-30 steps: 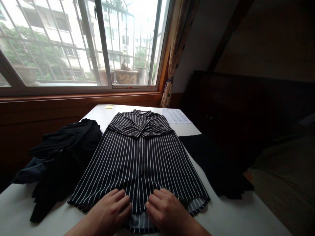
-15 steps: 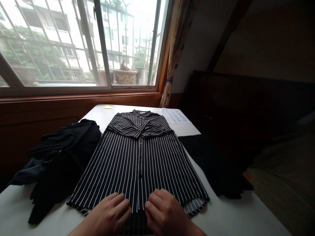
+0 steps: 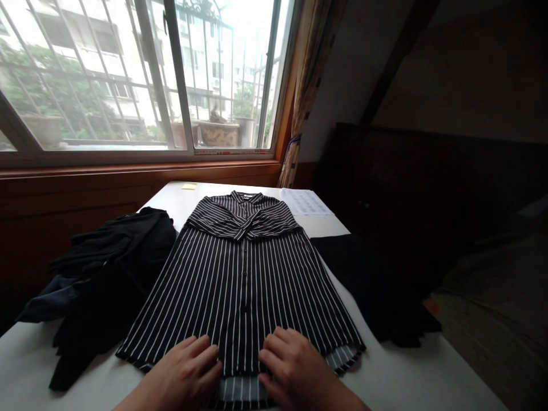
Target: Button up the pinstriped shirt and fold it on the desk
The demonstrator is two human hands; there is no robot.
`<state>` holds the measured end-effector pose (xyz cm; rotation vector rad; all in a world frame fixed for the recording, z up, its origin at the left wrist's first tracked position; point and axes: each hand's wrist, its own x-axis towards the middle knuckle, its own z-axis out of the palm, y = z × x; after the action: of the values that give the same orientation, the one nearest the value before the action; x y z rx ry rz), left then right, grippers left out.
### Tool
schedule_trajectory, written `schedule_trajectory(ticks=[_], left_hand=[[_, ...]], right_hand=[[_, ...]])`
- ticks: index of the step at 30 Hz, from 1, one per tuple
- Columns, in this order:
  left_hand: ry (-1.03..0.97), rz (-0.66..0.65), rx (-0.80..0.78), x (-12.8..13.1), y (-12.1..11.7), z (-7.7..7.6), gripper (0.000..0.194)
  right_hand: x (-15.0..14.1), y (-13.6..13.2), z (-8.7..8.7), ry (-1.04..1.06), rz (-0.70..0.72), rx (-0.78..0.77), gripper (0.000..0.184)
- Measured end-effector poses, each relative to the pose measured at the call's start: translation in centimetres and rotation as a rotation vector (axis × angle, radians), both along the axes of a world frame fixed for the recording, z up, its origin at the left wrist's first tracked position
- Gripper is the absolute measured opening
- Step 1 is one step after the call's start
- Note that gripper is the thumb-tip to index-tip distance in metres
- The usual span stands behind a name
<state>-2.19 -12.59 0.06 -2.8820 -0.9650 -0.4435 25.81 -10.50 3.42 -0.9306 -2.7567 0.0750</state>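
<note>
A black shirt with white stripes [image 3: 244, 285] lies front side up on the white table [image 3: 440, 377], its collar at the far end. Both sleeves are folded across the chest and cross near the buttons. My left hand [image 3: 184, 368] is at the near hem, left of the button line, with its bent fingers closed on the cloth. To the right of that line, my right hand [image 3: 293, 365] holds the same hem with curled fingers; its thumb tip is partly hidden. Between the hands, the greyish inside of the shirt's longer back panel shows below the front hem.
A heap of dark clothes [image 3: 115, 262] lies on the table's left side. Folded black cloth [image 3: 372, 285] hangs over its right edge. Printed papers [image 3: 306, 202] and a yellow sticky note [image 3: 189, 186] are at the far end, below a barred window [image 3: 128, 85].
My hands have moved slightly apart. The lower back hem between them now shows its lighter inner side, where dark cloth showed before. The rest of the shirt has stayed in place.
</note>
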Motion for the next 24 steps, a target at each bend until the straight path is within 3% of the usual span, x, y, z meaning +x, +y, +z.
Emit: schedule_trajectory(ticks=[8, 16, 24], left_hand=[[0.060, 0.013, 0.034, 0.7, 0.1, -0.4, 0.018], [0.003, 0.028, 0.011, 0.5, 0.8, -0.7, 0.016], [0.032, 0.002, 0.041, 0.9, 0.4, -1.5, 0.019]], right_hand=[[-1.0, -0.3, 0.1, -0.045, 0.029, 0.123, 0.011], [-1.2, -0.3, 0.5, 0.019, 0.018, 0.132, 0.012], [-1.5, -0.6, -0.3, -0.006, 0.041, 0.144, 0.013]])
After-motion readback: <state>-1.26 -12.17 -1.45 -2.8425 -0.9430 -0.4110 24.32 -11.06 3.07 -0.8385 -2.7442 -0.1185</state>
